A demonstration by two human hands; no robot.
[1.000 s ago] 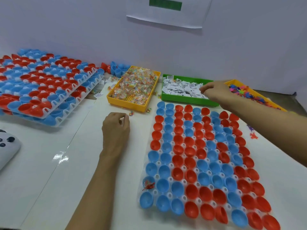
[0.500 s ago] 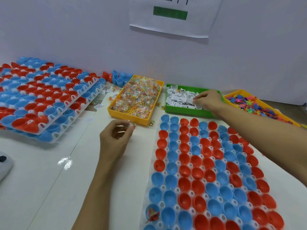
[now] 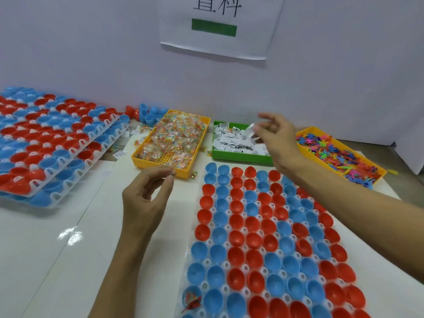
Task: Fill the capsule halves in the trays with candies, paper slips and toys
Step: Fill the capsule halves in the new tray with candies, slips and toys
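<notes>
A white tray point(image 3: 207, 263) of red and blue capsule halves lies in front of me; one near-left blue half point(image 3: 191, 299) holds a red toy and a candy. My left hand point(image 3: 146, 196) hovers just before the yellow candy tray point(image 3: 160, 167), thumb and fingertips pinching what looks like a small wrapped candy, blurred. My right hand point(image 3: 277, 136) is raised over the green tray point(image 3: 241, 158) and pinches a white paper slip point(image 3: 250, 130). The paper slips point(image 3: 231, 140) fill that tray. Colourful toys point(image 3: 332, 152) lie in a second yellow tray on the right.
Stacked trays of capsule halves point(image 3: 46, 143) lie on the left of the white table. Loose blue and red capsule halves point(image 3: 149, 114) sit by the wall. A few candies point(image 3: 193, 175) and slips point(image 3: 119, 154) are scattered around the candy tray. A paper sign point(image 3: 220, 24) hangs on the wall.
My left hand lifted off the table and moved toward the candy tray. My right hand rose from the green tray with a paper slip. The view tilted up and closer.
</notes>
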